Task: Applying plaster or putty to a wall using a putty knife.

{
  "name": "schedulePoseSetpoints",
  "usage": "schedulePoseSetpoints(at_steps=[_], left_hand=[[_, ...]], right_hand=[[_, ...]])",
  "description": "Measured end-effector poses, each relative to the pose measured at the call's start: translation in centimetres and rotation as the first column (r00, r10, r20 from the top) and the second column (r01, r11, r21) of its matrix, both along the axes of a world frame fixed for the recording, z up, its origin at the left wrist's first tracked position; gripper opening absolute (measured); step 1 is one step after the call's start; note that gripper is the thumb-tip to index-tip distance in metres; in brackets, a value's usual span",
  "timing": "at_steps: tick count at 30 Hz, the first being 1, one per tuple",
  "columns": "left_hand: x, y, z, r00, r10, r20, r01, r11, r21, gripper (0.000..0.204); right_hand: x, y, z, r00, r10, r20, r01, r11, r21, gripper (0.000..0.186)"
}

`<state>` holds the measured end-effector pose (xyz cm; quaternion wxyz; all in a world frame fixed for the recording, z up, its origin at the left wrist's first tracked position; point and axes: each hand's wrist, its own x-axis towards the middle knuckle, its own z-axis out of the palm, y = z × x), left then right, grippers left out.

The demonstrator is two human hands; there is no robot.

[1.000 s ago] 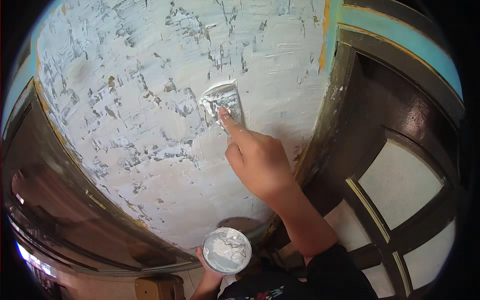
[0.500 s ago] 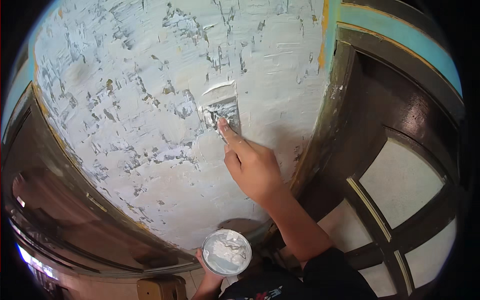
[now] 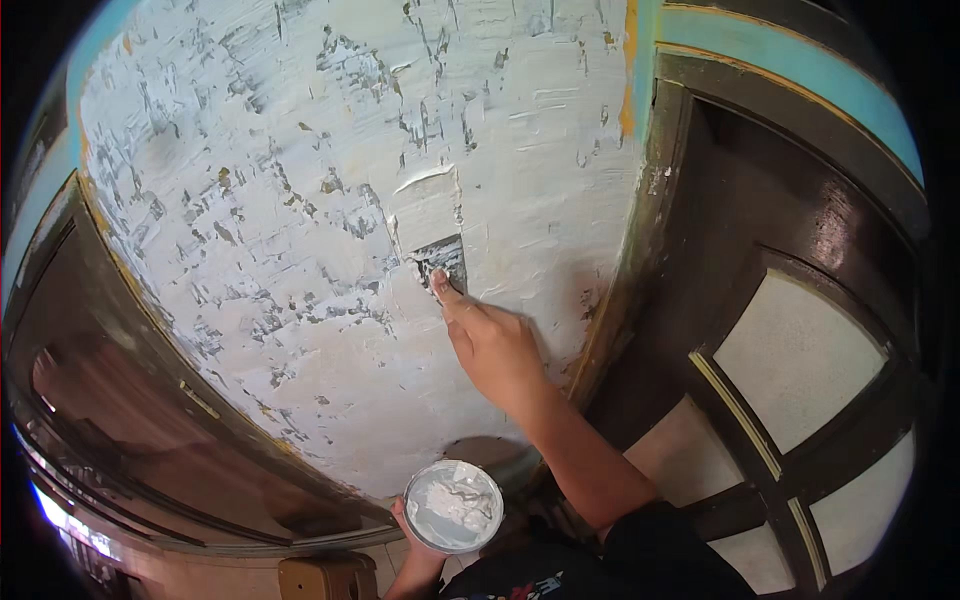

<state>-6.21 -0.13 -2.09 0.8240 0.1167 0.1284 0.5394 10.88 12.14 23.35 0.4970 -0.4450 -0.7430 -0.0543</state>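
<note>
My right hand grips a putty knife, its index finger pressed along the blade. The flat metal blade, smeared with white putty, lies against the patchy white wall. A smooth strip of fresh putty with raised ridges runs above the blade. Low in front of me, my left hand holds a round tub from its left side. White putty lies inside the tub, heaped toward its middle and right. The knife's handle is mostly hidden in my right hand.
Right of the wall stands a dark brown door with pale panels. A dark frame with glass is on the left. A brown box-like object sits on the floor tiles at the lower left. Dark gouges mark the wall's left half.
My right hand has drawn the putty knife downward along the wall, lengthening the smooth strip above it. The tub in my left hand stays in nearly the same place.
</note>
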Motion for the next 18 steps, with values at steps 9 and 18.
schedulePoseSetpoints(at_steps=[9,18], left_hand=[[-0.1,-1.6,-0.8,0.996,0.058,-0.066,-0.056,0.998,0.036,0.099],[0.6,-2.4,-0.7,1.0,0.002,-0.023,-0.002,1.0,0.03,0.097]], right_hand=[[2.0,-2.6,-7.4,0.982,-0.112,0.154,0.131,0.984,-0.12,0.066],[2.4,-2.4,3.8,1.0,0.0,-0.027,0.005,0.979,0.204,0.059]])
